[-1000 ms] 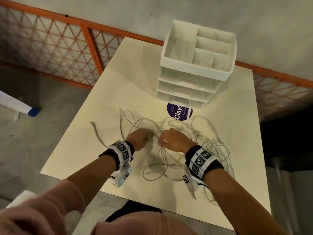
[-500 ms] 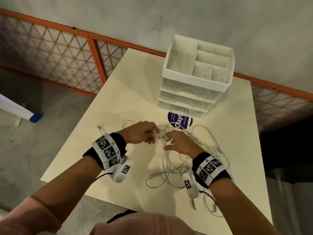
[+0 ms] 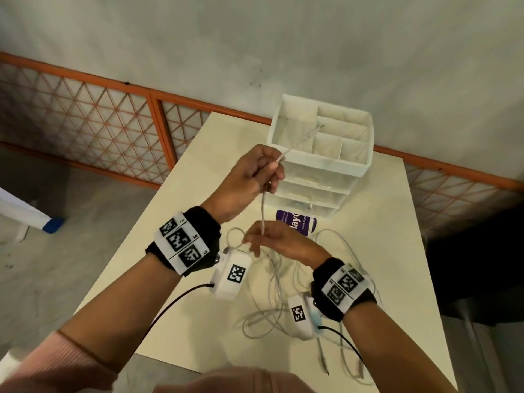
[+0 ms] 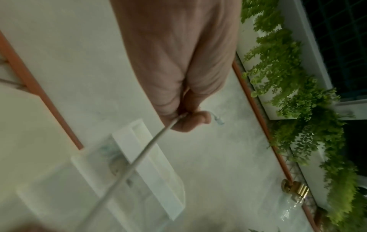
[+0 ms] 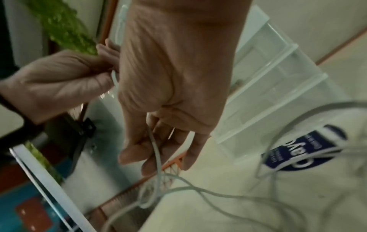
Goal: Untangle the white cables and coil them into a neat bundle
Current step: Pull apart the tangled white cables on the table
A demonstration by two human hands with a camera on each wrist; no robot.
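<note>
The cream table [image 3: 397, 251] spreads out below me, and at its far side stands the white drawer organiser [image 3: 320, 154], its open top split into compartments. Just in front of it lies a purple round sticker [image 3: 295, 224] with white lettering. Behind the table an orange-framed lattice fence [image 3: 85, 123] runs along the wall.

The tangle of white cables [image 3: 272, 302] lies loose on the table near its front edge, loops spilling out to my right and one plug end lying close to that edge. One strand rises out of the heap and runs straight up between my two hands.

My left hand [image 3: 243, 180] is raised above the table, in front of the organiser, with the fingers curled tight round that strand. The cable's free end pokes out past my knuckles and slants across the organiser's top; the left wrist view shows a small plug just beyond my thumb.

My right hand [image 3: 280, 242] is lower, just above the heap. In the right wrist view the strand passes down between my thumb and fingers [image 5: 151, 157], which hang mostly straight; it looks like a light pinch, though the blur keeps me from being sure how firmly I have it.

Both wrists carry black bands with black-and-white marker tags [image 3: 181, 242].
</note>
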